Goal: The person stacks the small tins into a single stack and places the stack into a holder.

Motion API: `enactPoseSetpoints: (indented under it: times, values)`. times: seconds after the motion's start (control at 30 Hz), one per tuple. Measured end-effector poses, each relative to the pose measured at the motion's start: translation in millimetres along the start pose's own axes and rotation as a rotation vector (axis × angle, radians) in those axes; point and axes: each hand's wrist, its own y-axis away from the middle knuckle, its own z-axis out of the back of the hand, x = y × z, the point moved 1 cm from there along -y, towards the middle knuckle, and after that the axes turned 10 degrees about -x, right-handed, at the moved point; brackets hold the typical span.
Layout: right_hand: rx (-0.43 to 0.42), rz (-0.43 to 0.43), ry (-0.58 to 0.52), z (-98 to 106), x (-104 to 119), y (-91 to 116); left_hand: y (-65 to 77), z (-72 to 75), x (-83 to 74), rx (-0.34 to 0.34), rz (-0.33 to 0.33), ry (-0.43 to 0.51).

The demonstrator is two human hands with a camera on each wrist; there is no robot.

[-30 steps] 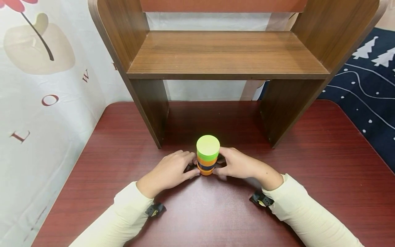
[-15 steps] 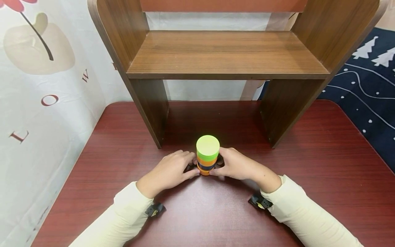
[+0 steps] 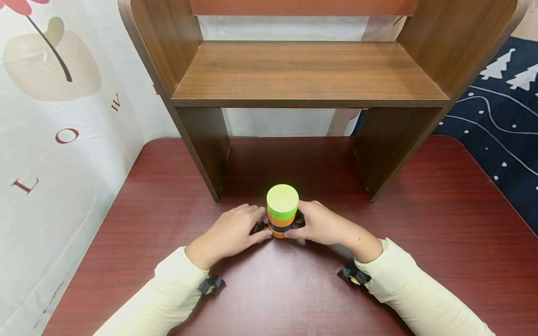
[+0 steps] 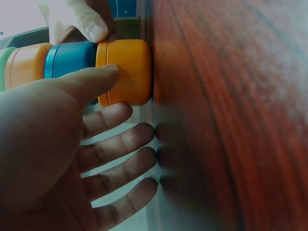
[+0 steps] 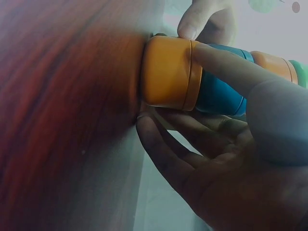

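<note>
A tower of stacking cups stands upright on the table between the two hands. Its top cup is bright green (image 3: pixel 282 200), above an orange one (image 3: pixel 281 218) and a dark blue one (image 4: pixel 72 58). At the base is another orange cup (image 5: pixel 168 72), its foot against the tabletop. From the left, the left hand (image 3: pixel 233 228) holds this lowest cup between thumb and forefinger, its other fingertips down at the table. The right hand (image 3: pixel 325 225) grips the same cup from the right, thumb across the front and fingers behind.
A brown wooden shelf unit (image 3: pixel 311 70) rises at the back of the dark red table (image 3: pixel 286 289), its side panels standing behind the tower. White printed cloth (image 3: pixel 67 186) hangs at the left, navy cloth with tree shapes (image 3: pixel 500 121) at the right.
The right hand has shifted slightly left, its thumb coming further round the front of the bottom orange cup. The tower sits a touch further left; the left hand has stayed in place.
</note>
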Motion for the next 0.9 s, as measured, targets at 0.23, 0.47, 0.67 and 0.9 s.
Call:
enactPoseSetpoints:
  times: [0.23,0.47,0.67,0.9]
  values:
    - [-0.01,-0.002,0.011,-0.5,0.3,-1.6,-0.4,-0.6,1.1,0.003,-0.001,-0.012]
    - [0.0,-0.02,0.011,-0.9,0.0,-1.4,-0.5,2.6,0.5,0.008,0.023,0.015]
    - [0.015,-0.032,-0.027,-2.4,0.9,-0.8,-1.5,7.2,0.5,-0.075,0.064,0.008]
    - [0.016,-0.038,-0.028,-3.0,2.7,-0.6,-2.2,12.5,-1.5,-0.254,0.057,0.081]
